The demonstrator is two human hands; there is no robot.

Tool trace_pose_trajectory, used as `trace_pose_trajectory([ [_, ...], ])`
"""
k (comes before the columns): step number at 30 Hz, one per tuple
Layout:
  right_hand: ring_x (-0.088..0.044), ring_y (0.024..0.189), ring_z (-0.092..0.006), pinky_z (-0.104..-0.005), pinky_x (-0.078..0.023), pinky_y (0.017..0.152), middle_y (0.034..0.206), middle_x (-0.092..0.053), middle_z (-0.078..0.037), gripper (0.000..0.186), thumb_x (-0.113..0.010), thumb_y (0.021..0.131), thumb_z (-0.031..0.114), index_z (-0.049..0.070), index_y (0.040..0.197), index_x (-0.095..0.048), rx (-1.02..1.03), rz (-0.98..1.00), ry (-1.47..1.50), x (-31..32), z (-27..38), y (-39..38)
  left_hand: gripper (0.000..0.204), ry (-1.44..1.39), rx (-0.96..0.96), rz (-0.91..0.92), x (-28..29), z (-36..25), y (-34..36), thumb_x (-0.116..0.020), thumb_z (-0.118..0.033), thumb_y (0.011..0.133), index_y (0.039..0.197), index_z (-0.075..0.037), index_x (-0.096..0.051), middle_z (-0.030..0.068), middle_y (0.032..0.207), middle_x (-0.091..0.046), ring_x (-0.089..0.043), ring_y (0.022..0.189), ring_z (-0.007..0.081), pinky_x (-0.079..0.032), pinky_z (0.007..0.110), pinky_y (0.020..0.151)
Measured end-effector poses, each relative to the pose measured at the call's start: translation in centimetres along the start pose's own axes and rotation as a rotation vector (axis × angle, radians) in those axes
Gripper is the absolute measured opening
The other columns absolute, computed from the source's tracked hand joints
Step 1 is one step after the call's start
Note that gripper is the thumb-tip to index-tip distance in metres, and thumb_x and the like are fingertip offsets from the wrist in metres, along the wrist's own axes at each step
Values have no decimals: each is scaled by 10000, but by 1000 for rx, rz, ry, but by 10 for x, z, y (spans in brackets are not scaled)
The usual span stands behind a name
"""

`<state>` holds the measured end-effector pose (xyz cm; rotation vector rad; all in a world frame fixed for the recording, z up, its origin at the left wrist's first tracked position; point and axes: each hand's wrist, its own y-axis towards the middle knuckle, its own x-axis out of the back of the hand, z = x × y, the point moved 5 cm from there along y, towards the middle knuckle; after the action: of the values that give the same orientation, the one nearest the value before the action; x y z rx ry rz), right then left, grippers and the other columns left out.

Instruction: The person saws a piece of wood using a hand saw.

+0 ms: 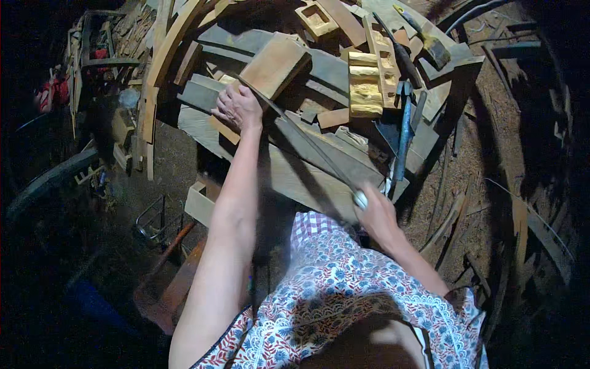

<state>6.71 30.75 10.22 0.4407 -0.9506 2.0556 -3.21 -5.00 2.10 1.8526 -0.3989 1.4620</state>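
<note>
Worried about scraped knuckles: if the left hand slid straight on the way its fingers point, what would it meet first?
Probably the slanted wooden block just beyond the left hand, whose fingers point up-left along the file's tip; depth is unclear.

Bare forearms; a white floral-printed garment (344, 295) in red and blue, checked at the front.

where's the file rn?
Head view, centre: the file runs diagonally from the right hand up to the wooden block under the left hand.

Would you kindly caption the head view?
Left hand steadies a wood block; right hand holds a long file.
</note>
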Motion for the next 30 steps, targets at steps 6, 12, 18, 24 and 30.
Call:
trace_pose_trajectory([
  [6,-583,865,-404,-481,-471,690,951,-591,-221,342,-627,772,144,61,1070,-482,145,-4,-6,-26,52,125,267,-14,-35,35,-5,-28,4,-452,-283,875,1000,-79,-569,121,991,-571,-499,1028,307,-278,522,942],
  [12,-590,902,-372,-444,-479,742,946,-603,-196,402,-662,732,92,99,1100,-501,-1,-10,15,5,-8,-12,337,29,-6,8,5,-7,0,-398,-328,903,1072,-87,-561,146,1072,-570,-498,1053,327,-290,505,924],
  [18,-573,892,-413,-470,-469,707,972,-591,-233,343,-624,778,128,57,1075,-469,149,-36,-51,-21,58,130,317,-30,-20,50,-7,-22,0,-423,-310,878,1037,-74,-563,132,1066,-553,-476,1074,302,-251,541,971],
  [24,-587,921,-378,-438,-478,759,981,-601,-194,419,-646,749,87,84,1134,-481,-38,65,25,5,1,-4,325,24,9,-42,-5,4,1,-426,-325,867,1014,-78,-577,125,1016,-567,-497,1026,306,-282,515,934],
  [30,-577,888,-406,-452,-470,724,914,-590,-221,298,-627,774,104,28,1023,-482,68,72,45,-5,40,79,275,20,-65,-40,-2,-10,1,-462,-306,853,985,-94,-577,117,991,-575,-508,1000,302,-311,499,887],
])
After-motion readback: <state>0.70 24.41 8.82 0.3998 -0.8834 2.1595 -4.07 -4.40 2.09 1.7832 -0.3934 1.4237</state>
